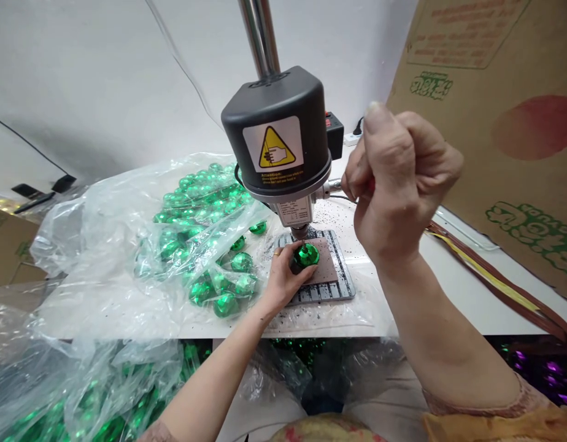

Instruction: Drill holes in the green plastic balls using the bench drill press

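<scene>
A black drill press (274,123) with a yellow hand-warning label stands in front of me. My left hand (286,270) has its thumb and fingers closed around a shiny green faceted ball (307,254). The ball sits under the chuck (300,232), on a brownish square pad (327,261) over the slotted metal base (345,285). Whether the bit touches the ball I cannot tell. Raised at the press's right side, my right hand (398,178) is wrapped round the end of its feed lever (332,187). The fingers hide the lever's tip.
Left of the press, many green balls (226,304) lie in and around a clear plastic bag (94,245). A large cardboard box (495,153) stands at the right, beside brown and yellow straps (490,270). Dark shavings are scattered around the base. More bagged green balls (99,405) are below the table edge.
</scene>
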{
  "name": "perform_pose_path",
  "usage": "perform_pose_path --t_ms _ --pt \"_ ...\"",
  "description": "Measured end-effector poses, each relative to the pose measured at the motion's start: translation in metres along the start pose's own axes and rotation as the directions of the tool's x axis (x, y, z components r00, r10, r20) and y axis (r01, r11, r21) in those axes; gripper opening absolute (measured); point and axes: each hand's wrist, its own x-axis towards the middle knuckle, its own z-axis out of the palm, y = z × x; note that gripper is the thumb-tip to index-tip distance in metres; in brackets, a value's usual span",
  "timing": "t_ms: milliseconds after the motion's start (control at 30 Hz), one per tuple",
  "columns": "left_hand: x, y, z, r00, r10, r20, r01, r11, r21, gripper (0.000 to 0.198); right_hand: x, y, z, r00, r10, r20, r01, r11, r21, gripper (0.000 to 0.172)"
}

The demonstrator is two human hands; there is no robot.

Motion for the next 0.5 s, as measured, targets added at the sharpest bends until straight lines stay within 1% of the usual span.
perform_pose_path --t_ms 100,200,267,400,500 --pt "0.0 0.0 0.0 1.0 -0.001 0.002 0.001 1.0 -0.003 0.051 -0.013 0.005 -0.003 0.995 -0.08 -0.063 0.08 0.997 0.002 0.046" --pt "-0.001 0.001 0.0 1.0 0.001 0.005 -0.001 1.0 -0.016 0.051 -0.023 0.011 -0.006 0.989 -0.131 -0.067 0.13 0.991 -0.014 0.048" --pt "-0.001 0.001 0.0 1.0 0.001 0.003 -0.001 1.0 -0.021 0.051 -0.026 0.013 -0.006 0.986 -0.151 -0.077 0.15 0.989 -0.017 0.047" --pt "-0.001 0.0 0.001 1.0 0.006 0.01 -0.006 1.0 -0.027 0.05 -0.03 0.017 -0.008 0.97 -0.196 -0.141 0.193 0.98 -0.039 0.049" --pt "-0.001 0.0 0.0 1.0 0.002 0.019 -0.001 0.999 -0.037 0.05 -0.034 0.021 -0.011 0.967 -0.211 -0.142 0.207 0.977 -0.043 0.05"
